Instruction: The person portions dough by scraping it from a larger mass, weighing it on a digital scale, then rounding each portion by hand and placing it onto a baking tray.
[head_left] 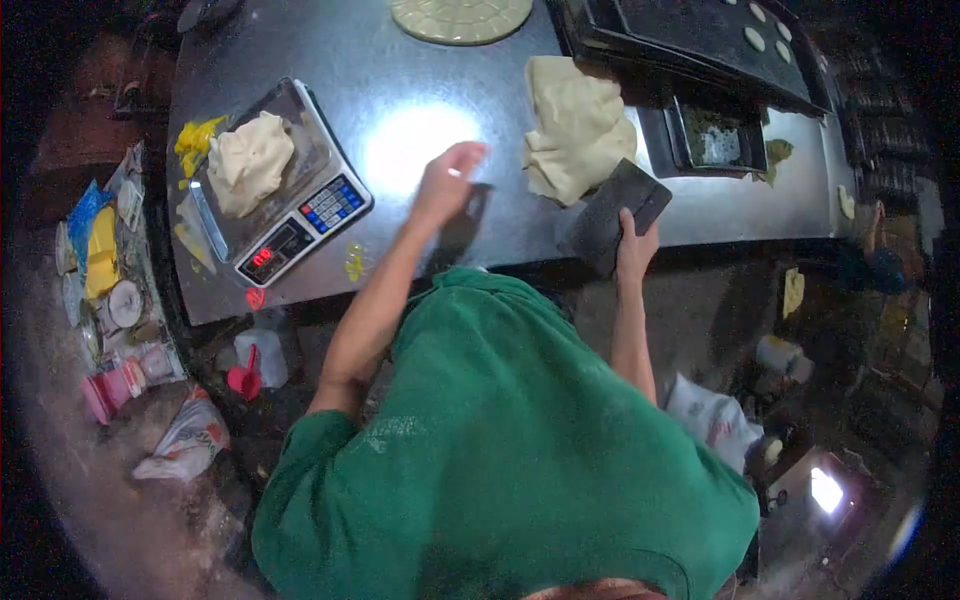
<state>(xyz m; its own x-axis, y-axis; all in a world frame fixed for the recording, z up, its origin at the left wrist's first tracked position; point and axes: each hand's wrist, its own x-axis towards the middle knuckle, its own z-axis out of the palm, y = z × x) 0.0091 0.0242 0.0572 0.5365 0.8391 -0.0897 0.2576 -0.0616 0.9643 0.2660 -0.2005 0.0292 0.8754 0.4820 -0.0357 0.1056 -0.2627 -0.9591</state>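
Observation:
Over the metal table (400, 262), my left hand (450, 180) hangs between the scale and the big dough, its fingers partly bent and blurred, so what they hold, if anything, is unclear. My right hand (637, 245) grips a dark flat scraper (615, 210) by its handle edge. The scraper's upper end is beside the large folded dough (580, 125). On the left, a lump of dough (250, 160) rests on the tray of the digital scale (310, 222), whose red display is lit.
A round divided dough disc (462, 15) lies at the far edge. Dark baking trays (700, 60) with small dough pieces stand at the back right, above a smaller pan (715, 135). Yellow plastic (197, 142) lies left of the scale. A red scoop (244, 375) is below the table.

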